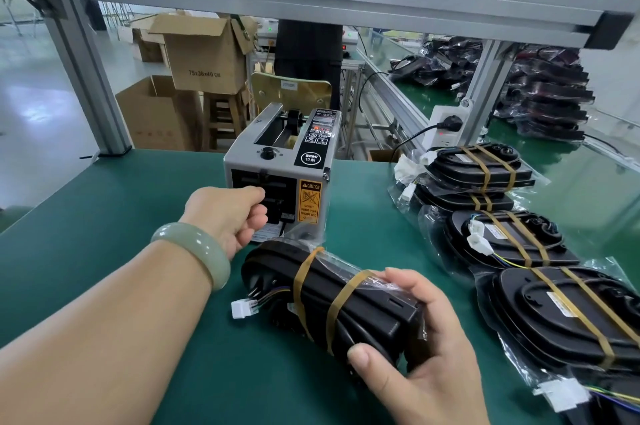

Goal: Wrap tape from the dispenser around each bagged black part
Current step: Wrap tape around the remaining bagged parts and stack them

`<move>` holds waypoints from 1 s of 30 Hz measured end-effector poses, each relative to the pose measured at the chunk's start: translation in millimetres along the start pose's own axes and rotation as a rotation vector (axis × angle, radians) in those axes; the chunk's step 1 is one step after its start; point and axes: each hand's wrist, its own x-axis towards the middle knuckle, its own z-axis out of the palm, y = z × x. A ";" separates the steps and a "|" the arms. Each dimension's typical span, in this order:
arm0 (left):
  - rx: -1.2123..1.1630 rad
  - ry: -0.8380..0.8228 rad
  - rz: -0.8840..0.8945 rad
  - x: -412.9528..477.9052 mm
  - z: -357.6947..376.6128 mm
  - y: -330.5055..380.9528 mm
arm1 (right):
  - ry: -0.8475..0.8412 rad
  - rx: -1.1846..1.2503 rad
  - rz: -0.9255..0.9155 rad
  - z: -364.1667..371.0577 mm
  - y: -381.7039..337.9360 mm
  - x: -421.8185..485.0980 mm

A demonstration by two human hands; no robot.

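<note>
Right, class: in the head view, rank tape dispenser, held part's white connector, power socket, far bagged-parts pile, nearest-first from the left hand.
1. Tape dispenser: at left hand.
2. White connector: beside the wrist.
3. Power socket: rear right.
4. Bagged-parts pile: far right.

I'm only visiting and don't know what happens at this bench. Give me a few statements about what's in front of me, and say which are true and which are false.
1. The right hand grips a bagged black part. True.
2. That part has no tape on it. False: two brown tape bands already go round it.
3. The left hand reaches to the front of the tape dispenser. True.
4. The left wrist is bare. False: it wears a pale green bracelet.
5. More taped parts lie on the right side of the green table. True.
</note>
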 end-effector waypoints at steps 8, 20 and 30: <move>0.053 0.067 0.049 -3.9 5.2 3.2 | 0.006 0.008 -0.011 1.9 -3.7 -3.2; 0.258 -0.267 0.473 -111.9 -30.5 -10.5 | -0.137 0.005 0.038 -4.5 -9.3 3.1; 0.491 -0.289 0.615 -144.8 -22.4 -29.9 | -0.161 -0.069 -0.001 11.6 -24.5 2.4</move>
